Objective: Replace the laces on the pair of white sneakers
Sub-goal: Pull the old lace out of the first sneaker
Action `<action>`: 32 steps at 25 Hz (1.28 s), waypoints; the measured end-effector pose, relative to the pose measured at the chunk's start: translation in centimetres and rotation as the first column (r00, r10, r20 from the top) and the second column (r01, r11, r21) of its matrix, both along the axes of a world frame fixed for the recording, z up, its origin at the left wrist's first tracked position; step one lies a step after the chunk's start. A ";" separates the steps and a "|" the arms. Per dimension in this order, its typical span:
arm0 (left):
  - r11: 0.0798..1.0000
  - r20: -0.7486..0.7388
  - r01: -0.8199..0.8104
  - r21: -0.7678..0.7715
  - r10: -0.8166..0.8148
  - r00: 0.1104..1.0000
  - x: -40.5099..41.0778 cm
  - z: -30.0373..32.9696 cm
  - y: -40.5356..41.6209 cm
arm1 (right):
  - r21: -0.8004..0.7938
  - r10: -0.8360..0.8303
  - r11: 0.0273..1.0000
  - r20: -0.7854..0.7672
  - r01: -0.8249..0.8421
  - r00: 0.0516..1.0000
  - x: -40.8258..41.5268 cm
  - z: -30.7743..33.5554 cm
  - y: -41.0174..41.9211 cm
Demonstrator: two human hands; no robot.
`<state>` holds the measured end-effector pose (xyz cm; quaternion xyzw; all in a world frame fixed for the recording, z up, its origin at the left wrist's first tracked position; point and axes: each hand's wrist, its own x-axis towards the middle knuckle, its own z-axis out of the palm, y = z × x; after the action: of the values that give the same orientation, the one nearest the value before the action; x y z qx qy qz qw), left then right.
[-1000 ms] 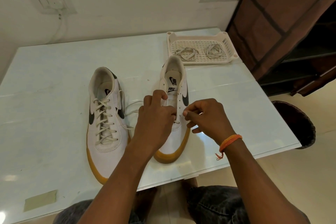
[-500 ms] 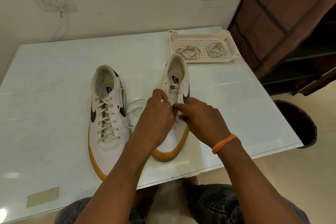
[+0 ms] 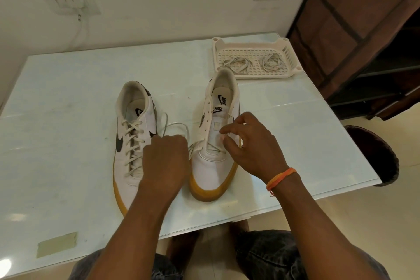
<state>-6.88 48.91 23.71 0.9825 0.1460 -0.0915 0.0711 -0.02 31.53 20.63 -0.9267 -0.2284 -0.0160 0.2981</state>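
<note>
From the head view, you have two sneakers on the table (image 3: 68, 102): the laced left sneaker (image 3: 134, 134) and the right sneaker (image 3: 216, 143); two lace bundles lie in one tray (image 3: 288, 52); your left hand (image 3: 166, 161) is fisted on the lace (image 3: 195, 145); your right hand (image 3: 252, 145) pinches near the eyelets, its hold unclear.

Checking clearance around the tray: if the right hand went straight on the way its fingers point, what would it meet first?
Probably the right sneaker's tongue: the right hand points left across it, not toward the tray. Depth is uncertain.

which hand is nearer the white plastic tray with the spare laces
Right. The right hand is over the partly laced sneaker, just in front of the white plastic tray; the left hand sits farther off, between the two sneakers.
</note>
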 end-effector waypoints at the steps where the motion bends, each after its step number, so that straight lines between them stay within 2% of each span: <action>1: 1.000 0.050 0.000 -0.017 0.000 0.999 -0.1 -0.1 -0.7 | 0.012 -0.010 1.000 0.009 0.010 1.000 -0.3 -0.2 0.4; 3: 0.984 0.168 -0.056 -0.171 0.085 0.982 -0.1 -0.6 -1.7 | 0.044 -0.008 0.999 0.008 0.007 1.000 -0.9 -0.6 1.3; 5: 0.936 0.176 -0.132 -0.326 0.197 0.964 -0.4 -1.3 -2.4 | 0.053 -0.005 0.999 -0.029 0.007 1.000 -1.3 -0.9 2.4; 6: 0.922 0.177 -0.154 -0.355 0.228 0.958 -0.8 -1.6 -2.9 | 0.051 -0.020 0.998 -0.047 0.023 0.999 -1.4 -0.9 2.7; 9: 0.944 0.233 -0.149 -0.294 0.222 0.947 -1.8 -2.1 -4.5 | -0.037 -0.038 0.999 -0.054 0.036 0.998 -1.5 -0.8 3.0; 12: 0.964 0.181 -0.157 -0.214 0.197 0.964 -1.9 -2.6 -5.4 | -0.174 0.011 0.985 -0.061 -0.022 0.998 -1.8 -0.3 3.1; 13: 0.965 0.159 -0.161 -0.206 0.196 0.968 -1.7 -2.7 -5.5 | -0.140 0.019 0.990 -0.107 -0.034 0.994 -1.6 -0.1 2.9; 15: 0.966 0.144 -0.163 -0.200 0.194 0.970 -1.5 -2.9 -5.8 | 0.024 0.021 1.000 -0.274 -0.015 0.962 -0.7 0.6 1.6; 17: 0.975 0.134 -0.151 -0.163 0.174 0.976 -1.2 -3.0 -6.4 | 0.172 0.073 0.985 -0.496 0.015 0.865 0.3 1.5 -0.2; 18: 0.977 0.124 -0.146 -0.153 0.165 0.978 -1.0 -3.0 -6.7 | 0.223 0.090 0.974 -0.545 0.040 0.834 0.8 1.5 -1.0; 20: 0.979 0.115 -0.145 -0.143 0.162 0.980 -0.8 -3.1 -7.0 | 0.244 0.021 0.964 -0.461 0.104 0.887 1.1 1.2 -1.4; 23: 0.978 0.129 -0.148 -0.148 0.167 0.978 -0.7 -2.8 -6.9 | 0.085 -0.014 0.996 -0.212 0.033 0.977 0.1 0.2 0.3; 25: 0.975 0.111 -0.134 -0.180 0.155 0.982 -0.7 -2.7 -6.6 | 0.005 -0.004 1.000 -0.126 0.005 0.992 -0.6 -0.6 1.4; 29: 0.959 0.067 -0.137 -0.249 0.158 0.985 -0.6 -2.6 -6.5 | 0.068 -0.088 0.992 -0.192 0.103 0.977 -0.9 -0.6 2.2; 32: 0.960 0.033 -0.157 -0.233 0.169 0.985 -0.5 -2.6 -6.6 | 0.002 -0.121 0.992 -0.197 0.124 0.973 -0.7 -0.4 2.3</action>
<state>-7.38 42.36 21.14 0.9544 0.2128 -0.0757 0.1952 -0.74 33.84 20.28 -0.9338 -0.1402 0.0557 0.3243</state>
